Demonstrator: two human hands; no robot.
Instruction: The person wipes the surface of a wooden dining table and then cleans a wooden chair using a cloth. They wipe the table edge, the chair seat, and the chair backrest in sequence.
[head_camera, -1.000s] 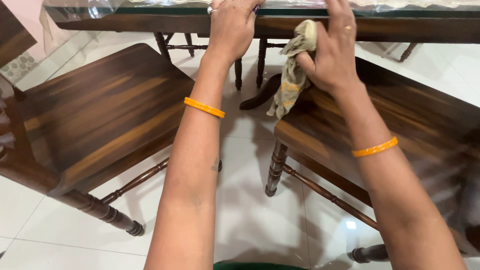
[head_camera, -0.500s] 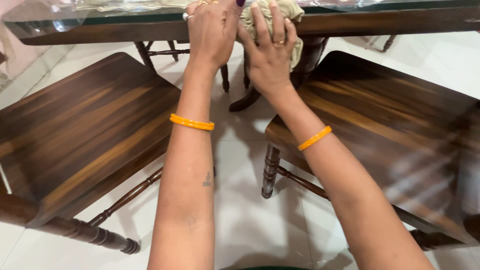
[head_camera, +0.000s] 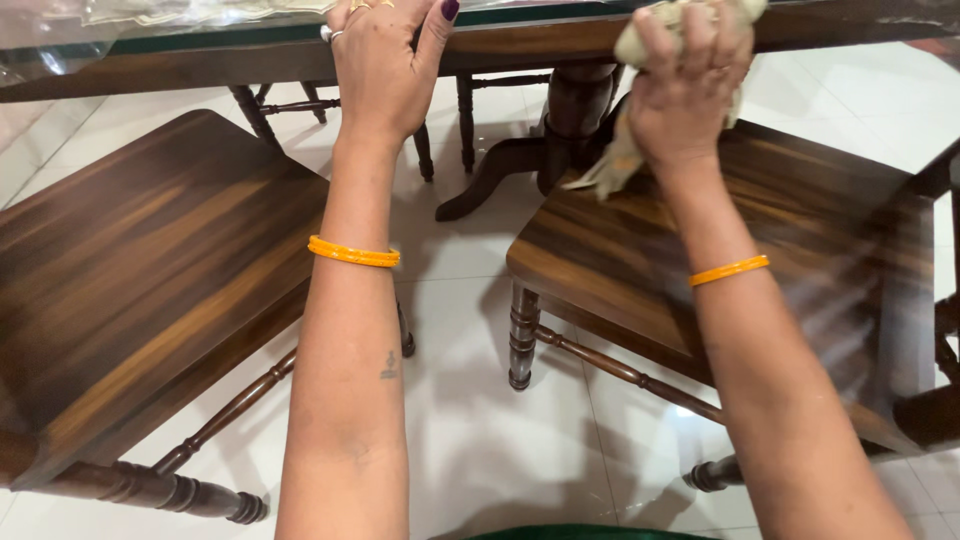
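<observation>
- At the near edge of a glass-topped wooden table (head_camera: 250, 55), a pale, crumpled cloth (head_camera: 620, 160) is gripped in the right hand (head_camera: 685, 95), with the fingers closed round it and pressed against the table's dark wooden rim.
- Part of the cloth is seen bunched above the knuckles at the table edge, while a loose tail is left hanging below the hand, over the far corner of the right chair (head_camera: 740, 250).
- The left hand (head_camera: 385, 65) is laid flat on the table edge, to the left of the cloth; nothing is held in it, the fingers being spread over the rim and the thumb raised.
- Orange bangles (head_camera: 352, 252) are worn on both wrists, and rings can be made out on the left hand.
- Two dark wooden chairs are drawn up beneath the table, the left chair (head_camera: 150, 280) and the right one standing apart on a glossy white tiled floor (head_camera: 480, 430), with the table's carved pedestal (head_camera: 560, 130) visible between them on the far side.
- How much of the edge has been wiped cannot be told: no dirt or streaks are visible on the rim, and the chair seats appear dry and untouched by the cloth, apart from its hanging tail.
</observation>
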